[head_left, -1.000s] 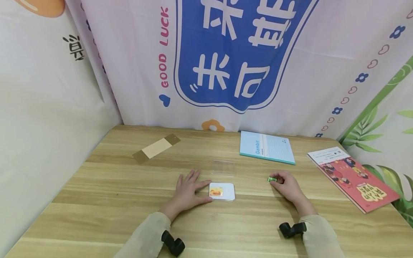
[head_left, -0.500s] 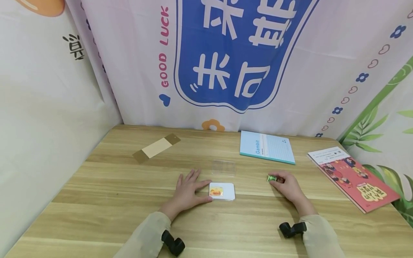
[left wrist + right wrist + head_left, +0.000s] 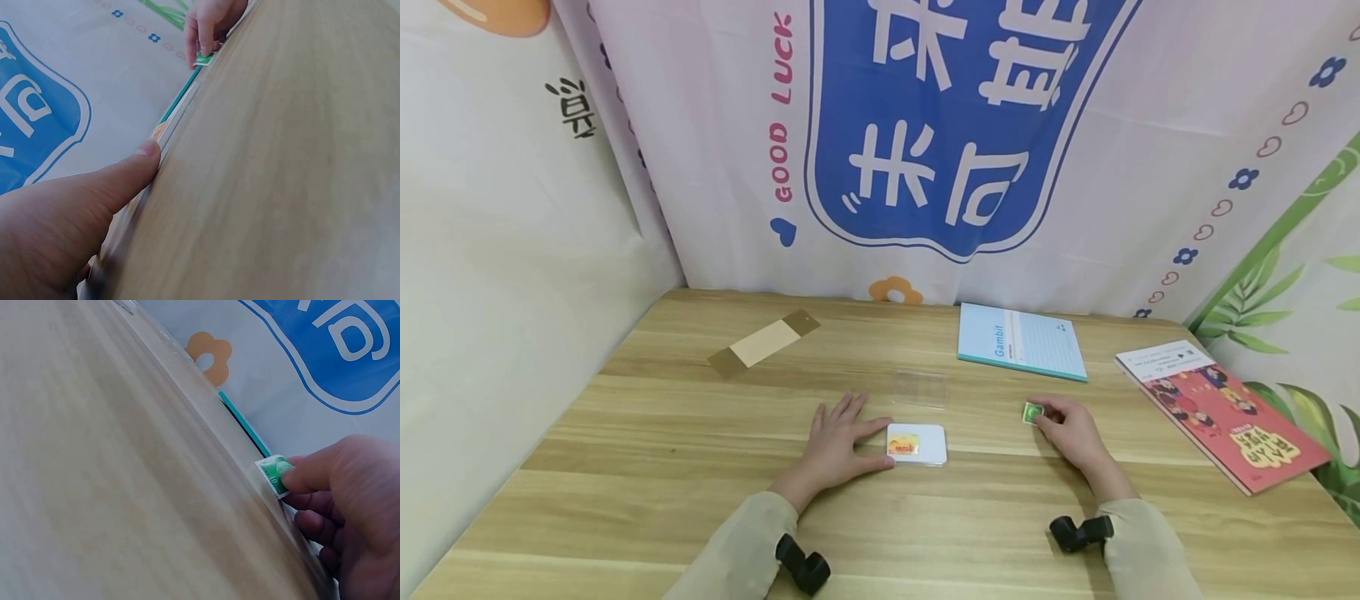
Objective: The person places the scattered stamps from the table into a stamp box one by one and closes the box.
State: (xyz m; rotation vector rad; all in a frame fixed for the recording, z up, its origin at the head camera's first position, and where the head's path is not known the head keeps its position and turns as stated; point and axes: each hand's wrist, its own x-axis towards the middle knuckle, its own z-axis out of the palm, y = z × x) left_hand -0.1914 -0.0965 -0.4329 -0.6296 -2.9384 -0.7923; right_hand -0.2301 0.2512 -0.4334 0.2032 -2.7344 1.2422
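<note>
A white card (image 3: 933, 445) with rounded corners lies on the wooden table, a yellow and orange stamp (image 3: 903, 445) on its left part. Beside it my left hand (image 3: 837, 450) rests on the table, fingers spread, with thumb and index fingertips at the card's left corners. In the left wrist view, the thumb (image 3: 134, 172) touches the card's edge. Off to the right, my right hand (image 3: 1071, 429) pinches a small green stamp (image 3: 1033, 412) between thumb and fingers. The right wrist view shows the green stamp (image 3: 274, 475) with a white perforated border, its printed face partly under the thumb.
Behind the card lies a clear plastic sleeve (image 3: 920, 391). A brown and tan strip (image 3: 765, 344) is at the back left. A blue notebook (image 3: 1021, 342) lies at the back, and a red booklet (image 3: 1225, 417) at the right. A printed curtain hangs behind the table.
In my right fingers the green stamp has turned so that more of its face shows, no longer bent or tilted as before. My left hand and the white card stay in place.
</note>
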